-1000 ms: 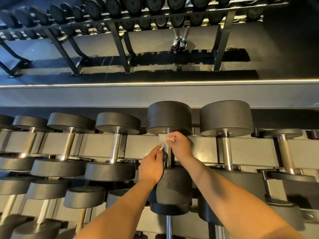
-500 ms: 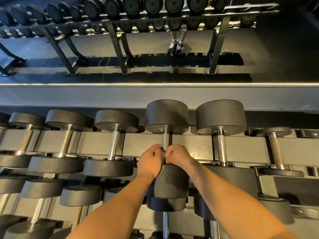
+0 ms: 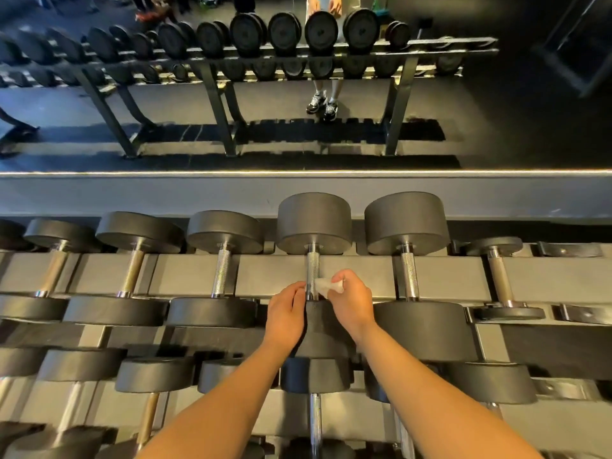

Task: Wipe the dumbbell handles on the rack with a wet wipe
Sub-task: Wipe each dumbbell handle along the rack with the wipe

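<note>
A grey rack (image 3: 275,273) carries a row of black dumbbells with chrome handles. My hands are at the fourth dumbbell from the left, whose knurled handle (image 3: 312,268) runs between two thick black heads. My right hand (image 3: 351,298) pinches a small crumpled white wet wipe (image 3: 324,286) against the right side of the handle's near end. My left hand (image 3: 287,309) sits just left of the handle with its fingers lightly curled, fingertips at the chrome; whether they touch it I cannot tell.
Neighbouring dumbbells flank the handle, one at left (image 3: 221,270) and one at right (image 3: 409,273). A lower tier of dumbbells (image 3: 314,376) lies under my forearms. A mirror behind the rack shows the reflected rack (image 3: 298,54) and a person's legs (image 3: 323,101).
Both hands slid down the handle to its near end. They were closed together around it half a second ago; now they have parted, and the wipe shows again in my right hand.
</note>
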`<state>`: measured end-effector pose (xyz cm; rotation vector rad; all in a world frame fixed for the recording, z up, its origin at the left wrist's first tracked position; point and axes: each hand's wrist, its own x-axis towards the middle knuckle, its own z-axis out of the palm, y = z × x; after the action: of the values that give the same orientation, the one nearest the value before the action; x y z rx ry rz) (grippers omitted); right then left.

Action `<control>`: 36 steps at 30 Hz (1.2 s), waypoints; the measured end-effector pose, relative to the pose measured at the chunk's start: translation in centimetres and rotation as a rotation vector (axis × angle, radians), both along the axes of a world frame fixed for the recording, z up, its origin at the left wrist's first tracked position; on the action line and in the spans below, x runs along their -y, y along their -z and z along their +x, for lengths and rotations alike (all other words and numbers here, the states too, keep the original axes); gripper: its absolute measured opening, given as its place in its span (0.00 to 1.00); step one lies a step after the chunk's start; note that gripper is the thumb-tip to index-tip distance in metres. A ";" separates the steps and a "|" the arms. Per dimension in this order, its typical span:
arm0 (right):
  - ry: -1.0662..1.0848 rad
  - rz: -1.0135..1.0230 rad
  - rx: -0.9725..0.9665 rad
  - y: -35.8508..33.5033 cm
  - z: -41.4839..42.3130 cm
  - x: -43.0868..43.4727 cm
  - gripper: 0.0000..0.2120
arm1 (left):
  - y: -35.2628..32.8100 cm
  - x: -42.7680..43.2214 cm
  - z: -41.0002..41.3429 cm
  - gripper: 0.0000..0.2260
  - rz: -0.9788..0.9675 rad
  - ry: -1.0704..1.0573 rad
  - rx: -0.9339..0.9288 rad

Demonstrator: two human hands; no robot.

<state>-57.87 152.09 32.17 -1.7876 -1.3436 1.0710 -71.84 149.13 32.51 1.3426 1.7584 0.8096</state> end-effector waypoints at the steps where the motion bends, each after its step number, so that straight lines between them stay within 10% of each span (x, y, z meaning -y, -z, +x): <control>1: 0.013 0.039 -0.010 -0.2 0.0 0.9 0.08 | -0.4 1.0 0.0 0.09 0.016 -0.011 0.041; 13: 0.073 -0.039 -0.237 -1.0 -4.4 17.3 0.10 | 0.7 14.1 -2.0 0.12 -0.165 -0.041 0.473; 36: 0.220 -0.252 -0.135 11.2 -6.9 33.4 0.13 | 11.3 27.4 -5.1 0.13 -0.556 -0.376 0.703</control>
<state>-64.73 118.65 20.98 -1.9511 -0.9406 1.2560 -76.95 121.69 21.21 0.2980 1.4968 0.7787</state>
